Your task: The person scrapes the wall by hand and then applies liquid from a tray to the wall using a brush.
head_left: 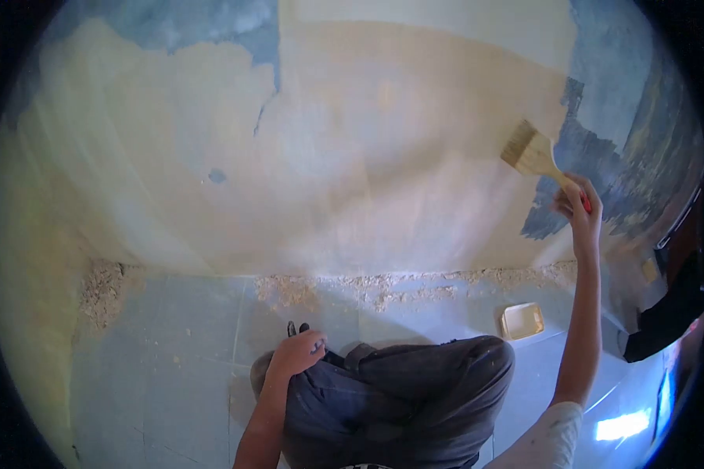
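My right hand (579, 199) is raised on the right, its fingers wrapped round the handle of a wide flat paintbrush (536, 155). The brush's bristles point up and left in front of the wall; whether they touch it I cannot tell. The wall (368, 141) is beige, with blue-grey patches at the upper left and right. My left hand (301, 352) rests by my knee at the lower left, its fingers curled round a dark, slim object (292, 329) that I cannot make out.
A shallow tub (522, 321) with pale contents sits on the floor at the right. Crumbled debris (383, 289) lies along the wall's foot, with a heap (102, 293) in the left corner. A black item (665, 320) stands at the far right.
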Motion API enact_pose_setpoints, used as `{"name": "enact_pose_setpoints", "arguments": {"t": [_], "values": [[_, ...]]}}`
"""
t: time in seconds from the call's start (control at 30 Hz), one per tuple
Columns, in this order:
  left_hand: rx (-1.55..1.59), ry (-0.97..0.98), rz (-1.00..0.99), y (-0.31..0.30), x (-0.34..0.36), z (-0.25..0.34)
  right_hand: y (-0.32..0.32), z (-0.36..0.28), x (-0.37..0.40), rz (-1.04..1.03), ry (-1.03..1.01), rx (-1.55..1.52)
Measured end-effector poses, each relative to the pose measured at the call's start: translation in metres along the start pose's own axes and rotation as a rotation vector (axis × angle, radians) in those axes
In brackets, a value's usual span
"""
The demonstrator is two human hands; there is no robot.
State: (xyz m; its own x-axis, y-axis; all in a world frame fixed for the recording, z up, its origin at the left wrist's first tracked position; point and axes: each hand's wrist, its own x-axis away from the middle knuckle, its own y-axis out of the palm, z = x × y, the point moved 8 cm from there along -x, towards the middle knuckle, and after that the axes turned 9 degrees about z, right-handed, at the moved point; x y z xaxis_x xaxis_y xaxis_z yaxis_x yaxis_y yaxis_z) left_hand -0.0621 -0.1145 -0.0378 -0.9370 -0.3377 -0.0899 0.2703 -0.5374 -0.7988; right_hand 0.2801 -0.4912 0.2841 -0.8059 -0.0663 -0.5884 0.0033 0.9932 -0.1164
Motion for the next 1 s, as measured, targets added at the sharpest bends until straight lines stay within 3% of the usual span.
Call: {"name": "enact_pose_setpoints", "arguments": {"t": [0.07, 0.27, 0.37, 0.5, 0.7, 0.77, 0.9, 1.0], "values": [[-0.020, -0.023, -0.020, 0.000, -0.001, 0.003, -0.029, 0.028, 0.001, 0.063, 0.054, -0.091], [-0.148, -0.095, -0.056, 0.019, -0.009, -0.013, -0.136, 0.095, -0.035, 0.168, 0.184, 0.032], [-0.166, -0.150, -0.108, 0.018, -0.014, -0.007, -0.192, 0.119, -0.072, 0.204, 0.162, 0.132], [-0.184, -0.067, -0.124, 0.028, -0.018, -0.014, -0.228, 0.114, -0.121, 0.282, 0.060, 0.231], [-0.176, -0.095, -0.091, 0.021, -0.014, -0.009, -0.139, -0.011, -0.130, 0.312, -0.105, 0.208], [-0.167, -0.071, -0.083, 0.018, -0.013, -0.005, -0.097, -0.058, -0.124, 0.283, -0.264, 0.271], [-0.139, -0.100, -0.114, 0.020, -0.012, -0.006, 0.007, -0.139, -0.099, 0.291, -0.597, 0.604], [-0.150, -0.101, -0.110, 0.019, -0.010, -0.008, 0.108, -0.189, -0.055, 0.110, -0.623, 0.725]]}}
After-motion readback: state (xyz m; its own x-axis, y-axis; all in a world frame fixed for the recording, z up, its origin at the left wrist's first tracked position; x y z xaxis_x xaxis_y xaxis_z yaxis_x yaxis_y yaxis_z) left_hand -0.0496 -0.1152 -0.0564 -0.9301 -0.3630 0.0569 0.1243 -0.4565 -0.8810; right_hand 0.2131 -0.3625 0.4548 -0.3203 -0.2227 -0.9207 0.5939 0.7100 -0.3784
